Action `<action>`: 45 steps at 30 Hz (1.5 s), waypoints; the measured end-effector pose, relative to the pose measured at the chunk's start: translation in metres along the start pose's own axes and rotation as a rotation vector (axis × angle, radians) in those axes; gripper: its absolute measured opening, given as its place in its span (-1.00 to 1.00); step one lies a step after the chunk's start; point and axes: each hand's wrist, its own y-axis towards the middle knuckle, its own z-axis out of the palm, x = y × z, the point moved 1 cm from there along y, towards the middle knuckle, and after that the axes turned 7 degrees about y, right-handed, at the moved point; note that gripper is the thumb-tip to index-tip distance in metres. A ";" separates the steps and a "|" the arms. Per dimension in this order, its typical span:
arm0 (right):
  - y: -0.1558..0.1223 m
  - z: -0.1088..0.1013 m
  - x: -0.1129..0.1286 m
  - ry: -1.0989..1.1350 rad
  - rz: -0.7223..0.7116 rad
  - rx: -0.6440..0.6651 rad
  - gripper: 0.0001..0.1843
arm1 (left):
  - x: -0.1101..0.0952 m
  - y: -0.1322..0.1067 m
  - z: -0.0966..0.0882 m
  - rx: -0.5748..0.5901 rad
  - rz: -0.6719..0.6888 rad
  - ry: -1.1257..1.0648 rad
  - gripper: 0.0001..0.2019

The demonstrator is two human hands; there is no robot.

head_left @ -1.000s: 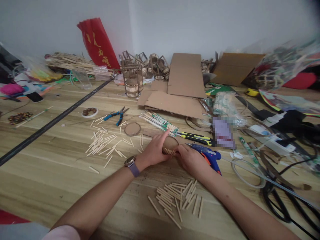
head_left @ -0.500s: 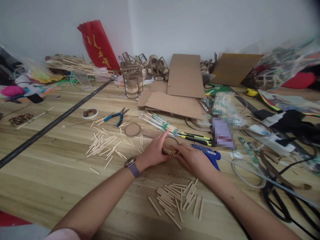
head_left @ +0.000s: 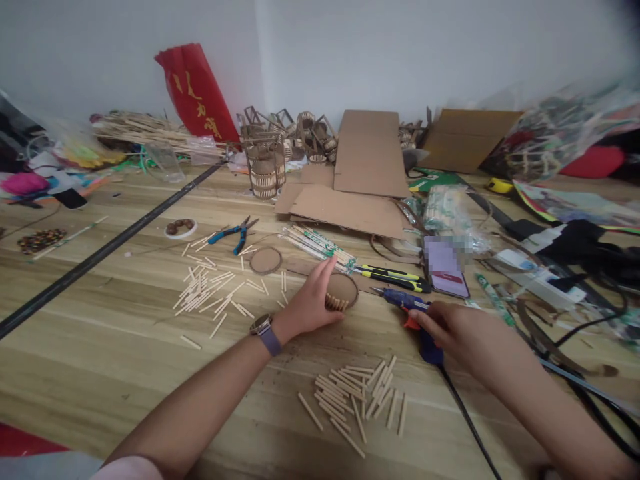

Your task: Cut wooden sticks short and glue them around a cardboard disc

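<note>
My left hand (head_left: 314,297) curves round the left edge of a round cardboard disc (head_left: 345,288), thumb in front and fingers behind. A row of short upright sticks (head_left: 337,303) lines the disc's near rim. To the right, my right hand (head_left: 453,330) is closed round a blue glue gun (head_left: 400,297) with an orange trigger. The gun's tip points left toward the disc, apart from it. In front of the disc lies a pile of short wooden sticks (head_left: 345,393). A second rimmed disc (head_left: 265,260) rests behind my left hand.
Thin sticks (head_left: 200,287) and blue pliers (head_left: 243,233) are on the left. Behind the disc lie yellow-black cutters (head_left: 393,277) and cardboard sheets (head_left: 350,207). A phone (head_left: 445,267) and a power strip (head_left: 537,277) sit at right; the gun's cord (head_left: 470,420) runs toward me.
My right hand has left the disc, moved right and taken hold of the glue gun, whose tip now lies further from the disc. My left hand stays at the disc.
</note>
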 end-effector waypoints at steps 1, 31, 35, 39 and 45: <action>-0.003 0.003 -0.005 -0.010 0.030 0.033 -0.55 | 0.000 0.000 0.000 0.003 -0.003 0.000 0.12; -0.026 0.030 0.010 1.372 0.480 -0.211 -0.64 | -0.004 0.002 0.002 -0.022 0.043 0.101 0.03; -0.026 0.035 0.012 1.305 0.452 -0.163 -0.61 | -0.004 0.002 0.002 -0.024 0.052 0.082 0.01; -0.023 0.038 0.016 1.266 0.318 -0.110 -0.59 | -0.004 0.002 0.003 -0.016 0.051 0.074 0.01; -0.018 0.035 0.019 1.129 0.228 -0.065 -0.60 | -0.002 0.002 0.005 -0.034 0.040 0.086 0.01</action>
